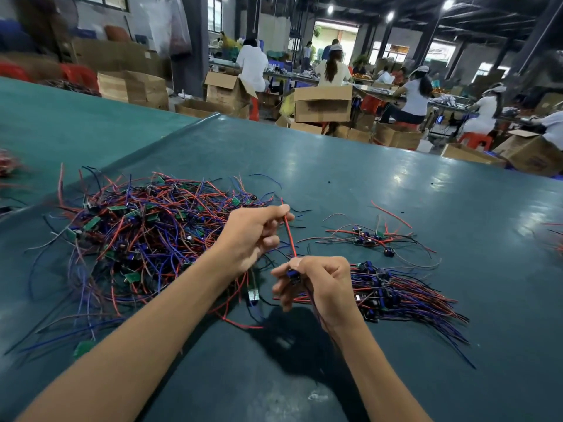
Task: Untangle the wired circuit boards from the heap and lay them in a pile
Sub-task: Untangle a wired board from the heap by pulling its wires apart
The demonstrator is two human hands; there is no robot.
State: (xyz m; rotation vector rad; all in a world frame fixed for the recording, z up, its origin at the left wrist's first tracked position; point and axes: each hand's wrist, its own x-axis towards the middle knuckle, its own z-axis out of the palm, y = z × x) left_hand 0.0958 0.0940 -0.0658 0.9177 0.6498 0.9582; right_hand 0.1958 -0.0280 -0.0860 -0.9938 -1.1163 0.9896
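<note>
On the table (335, 178), the heap (146, 239) lies left, the pile (402, 296) right, a few loose boards (368, 239) behind the pile, both hands between.

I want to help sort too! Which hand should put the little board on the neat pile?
Probably the right hand: it pinches the board, and the neat pile lies right beside it. The left hand only holds the red wire, nearer the heap.
</note>
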